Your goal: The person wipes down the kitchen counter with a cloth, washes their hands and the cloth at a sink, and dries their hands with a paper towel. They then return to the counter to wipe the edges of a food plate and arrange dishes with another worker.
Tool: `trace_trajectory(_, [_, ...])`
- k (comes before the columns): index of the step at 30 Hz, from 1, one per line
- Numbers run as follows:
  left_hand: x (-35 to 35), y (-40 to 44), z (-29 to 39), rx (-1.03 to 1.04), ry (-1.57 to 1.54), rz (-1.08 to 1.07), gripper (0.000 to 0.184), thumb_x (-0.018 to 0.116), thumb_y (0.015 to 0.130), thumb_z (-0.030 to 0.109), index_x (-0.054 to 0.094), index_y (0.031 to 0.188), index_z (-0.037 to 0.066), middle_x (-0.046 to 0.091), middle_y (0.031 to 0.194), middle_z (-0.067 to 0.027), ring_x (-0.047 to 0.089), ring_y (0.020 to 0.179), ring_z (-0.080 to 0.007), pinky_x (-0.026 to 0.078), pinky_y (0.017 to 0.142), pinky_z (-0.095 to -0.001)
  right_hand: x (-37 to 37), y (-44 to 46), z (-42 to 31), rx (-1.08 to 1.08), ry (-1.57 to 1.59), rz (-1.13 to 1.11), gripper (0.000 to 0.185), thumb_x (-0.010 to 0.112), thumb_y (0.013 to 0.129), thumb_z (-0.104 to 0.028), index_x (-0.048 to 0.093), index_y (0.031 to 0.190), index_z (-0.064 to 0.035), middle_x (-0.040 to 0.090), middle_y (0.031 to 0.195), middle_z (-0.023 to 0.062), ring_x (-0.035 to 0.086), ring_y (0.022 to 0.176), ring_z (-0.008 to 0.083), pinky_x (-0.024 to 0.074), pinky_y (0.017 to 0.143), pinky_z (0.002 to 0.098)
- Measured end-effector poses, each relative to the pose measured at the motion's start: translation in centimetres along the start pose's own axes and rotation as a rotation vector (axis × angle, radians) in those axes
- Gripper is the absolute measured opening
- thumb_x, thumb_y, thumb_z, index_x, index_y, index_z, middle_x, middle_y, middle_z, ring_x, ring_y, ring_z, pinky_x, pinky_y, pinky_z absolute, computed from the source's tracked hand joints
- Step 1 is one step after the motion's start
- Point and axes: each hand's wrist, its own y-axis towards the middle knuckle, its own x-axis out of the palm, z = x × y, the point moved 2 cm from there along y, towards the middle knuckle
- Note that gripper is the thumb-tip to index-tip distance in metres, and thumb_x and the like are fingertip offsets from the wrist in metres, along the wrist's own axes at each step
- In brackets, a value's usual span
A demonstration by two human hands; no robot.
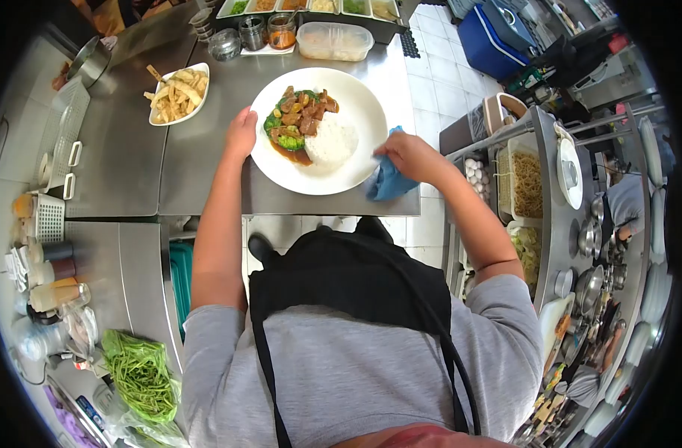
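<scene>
A wide white plate [363, 89] is in front of me at the steel counter's near edge. On it, saucy meat pieces with broccoli [300, 119] lie beside a mound of white rice [332, 143]. My left hand [241, 134] grips the plate's left rim. At the right rim, my right hand [409, 155] is closed on a blue cloth [389, 181], which hangs down beside the plate and touches its edge. Back left of the plate stands a white bowl of fries [179, 94], with a wooden stick or utensil in it.
Behind the plate are a lidded plastic container [335, 41], jars of sauce [282, 32] and a topping tray [311, 9]. A colander basket [64, 134] stands left. Green beans in a bag [141, 377] lie lower left. Noodles [527, 185] and eggs [476, 178] are at right, near a bin [464, 133].
</scene>
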Motion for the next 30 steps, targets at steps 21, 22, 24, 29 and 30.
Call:
trace_trajectory(21, [0.0,0.7,-1.5,-0.046,-0.093,-0.033,0.036,0.039,0.083,0.018,0.045,0.11,-0.005,0.053,0.105,-0.0144,0.05,0.096,-0.019,0.036,0.083,-0.0268,-0.9,1.5,7.8,0.398,0.55,0.574,0.021,0.047,0.072,-0.001,0.062,0.087,-0.0036,0.06,0.072,0.0062,0.053,0.066,0.0103,0.0438,0.062,0.0246])
trace_trajectory(22, [0.2,0.8,-1.8,-0.063,-0.105,-0.046,0.035,0.039,0.084,0.017,0.044,0.111,-0.005,0.053,0.105,-0.0123,0.05,0.094,-0.0161,0.036,0.083,-0.0255,0.3,2.1,8.0,0.419,0.53,0.554,0.022,0.047,0.072,-0.001,0.062,0.088,-0.0034,0.06,0.072,0.0062,0.053,0.065,0.0098,0.0434,0.061,0.0246])
trace_trajectory(24, [0.4,0.8,-2.0,-0.071,-0.123,-0.021,0.035,0.039,0.084,0.016,0.044,0.111,-0.005,0.053,0.104,-0.0123,0.05,0.094,-0.0162,0.037,0.082,-0.0254,2.8,3.0,6.6,0.439,0.589,0.522,0.023,0.046,0.073,-0.002,0.061,0.09,-0.0037,0.06,0.071,0.0069,0.051,0.063,0.0099,0.0423,0.06,0.0249])
trace_trajectory(29, [0.3,-0.9,-1.3,-0.096,-0.186,0.104,0.034,0.04,0.083,0.016,0.045,0.109,-0.006,0.054,0.101,-0.0159,0.052,0.094,-0.021,0.038,0.081,-0.0279,3.9,0.9,2.5,0.311,0.101,0.524,0.02,0.045,0.072,-0.005,0.062,0.084,-0.0035,0.057,0.08,0.0132,0.056,0.072,0.0237,0.0441,0.065,0.0294])
trace_trajectory(30, [0.2,-1.4,-1.2,-0.133,-0.223,0.098,0.034,0.04,0.084,0.016,0.044,0.11,-0.005,0.054,0.102,-0.0141,0.051,0.093,-0.0189,0.038,0.081,-0.027,4.2,0.6,1.8,0.231,-0.04,0.52,0.019,0.046,0.072,-0.005,0.062,0.082,-0.0031,0.056,0.081,0.0134,0.055,0.075,0.0248,0.0446,0.066,0.0303])
